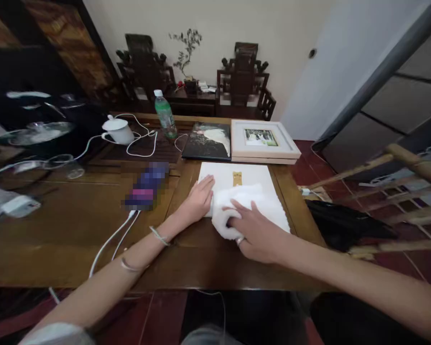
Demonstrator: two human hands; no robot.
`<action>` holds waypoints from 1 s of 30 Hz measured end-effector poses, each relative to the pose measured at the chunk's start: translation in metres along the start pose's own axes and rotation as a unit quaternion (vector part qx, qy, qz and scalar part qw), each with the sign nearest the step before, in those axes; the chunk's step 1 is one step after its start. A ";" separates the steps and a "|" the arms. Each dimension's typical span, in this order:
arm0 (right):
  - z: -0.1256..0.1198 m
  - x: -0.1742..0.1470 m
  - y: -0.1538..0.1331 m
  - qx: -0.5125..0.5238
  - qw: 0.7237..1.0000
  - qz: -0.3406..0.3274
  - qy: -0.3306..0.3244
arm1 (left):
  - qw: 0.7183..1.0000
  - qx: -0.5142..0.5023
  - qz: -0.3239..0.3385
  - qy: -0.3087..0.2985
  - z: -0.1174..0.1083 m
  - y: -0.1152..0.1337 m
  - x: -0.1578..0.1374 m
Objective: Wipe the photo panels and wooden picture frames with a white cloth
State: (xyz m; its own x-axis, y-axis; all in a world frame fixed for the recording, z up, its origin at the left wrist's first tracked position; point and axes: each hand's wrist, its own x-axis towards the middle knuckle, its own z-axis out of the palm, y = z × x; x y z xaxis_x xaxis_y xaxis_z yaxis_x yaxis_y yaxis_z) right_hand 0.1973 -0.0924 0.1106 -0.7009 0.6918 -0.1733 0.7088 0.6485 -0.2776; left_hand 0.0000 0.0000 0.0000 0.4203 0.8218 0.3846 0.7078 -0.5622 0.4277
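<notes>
In front of me on the wooden table lies a white flat panel [215, 170] with a gold-coloured metal piece [237, 178] on it, like the back of a picture frame. My left hand [200, 197] rests flat on the panel's left edge, fingers stretched out, holding nothing. A white folded cloth [266, 201] covers the panel's near right part, its left end curled into a loop. My right hand [256, 227], with a ring on one finger, is closed on this cloth and presses it against the panel. The panel's near edge is mostly hidden under cloth and hand.
Behind the panel lie a dark picture [206, 141] and a white-framed picture [266, 142]. A green-labelled bottle [165, 115], a white lidded cup [118, 131] and a blurred-out phone-like object [147, 187] with white cables [107, 244] are to the left. A bamboo rack [413, 163] stands right.
</notes>
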 end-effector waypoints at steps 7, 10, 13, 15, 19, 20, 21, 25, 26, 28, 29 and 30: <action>-0.004 0.018 0.021 -0.028 0.999 0.029 0.018 | 1.000 -0.014 -0.010 0.004 0.001 -0.002 -0.001; -0.011 0.049 0.041 -0.053 0.996 0.060 0.040 | 0.999 -0.038 -0.022 0.005 -0.001 0.001 0.000; -0.017 0.078 0.054 -0.078 0.992 0.077 0.068 | 0.995 -0.091 -0.045 0.022 -0.009 0.007 0.002; -0.018 0.091 0.056 -0.097 0.990 0.073 0.078 | 0.987 -0.140 -0.063 0.054 -0.016 0.012 0.004; -0.009 0.091 0.042 -0.108 0.992 0.003 0.058 | 0.959 -0.241 -0.085 0.124 -0.027 0.019 0.005; -0.006 0.086 0.037 -0.108 0.993 -0.026 0.049 | 0.953 -0.261 -0.087 0.129 -0.029 0.020 0.005; -0.004 0.079 0.031 -0.106 0.992 -0.055 0.038 | 0.948 -0.276 -0.088 0.130 -0.030 0.021 0.005; -0.003 0.048 0.010 -0.076 0.986 -0.147 -0.026 | 0.949 -0.275 -0.089 0.127 -0.028 0.020 0.004; -0.005 0.041 0.007 -0.063 0.986 -0.152 -0.041 | 0.954 -0.261 -0.088 0.123 -0.027 0.019 0.004; -0.013 0.030 0.003 -0.040 0.989 -0.133 -0.055 | 0.967 -0.218 -0.083 0.103 -0.023 0.018 0.005; -0.017 0.026 0.003 -0.033 0.992 -0.109 -0.055 | 0.974 -0.193 -0.080 0.089 -0.021 0.017 0.004; -0.022 0.024 0.004 -0.032 0.995 -0.079 -0.050 | 0.980 -0.167 -0.075 0.077 -0.018 0.016 0.004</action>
State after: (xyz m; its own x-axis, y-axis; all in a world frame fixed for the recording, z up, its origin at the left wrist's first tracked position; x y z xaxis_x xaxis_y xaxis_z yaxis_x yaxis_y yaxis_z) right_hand 0.1855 -0.0664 0.1258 -0.8058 0.5468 -0.2274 0.5910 0.7676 -0.2480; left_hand 0.0032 -0.0074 0.0233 0.2172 0.8887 0.4038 0.5192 -0.4555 0.7232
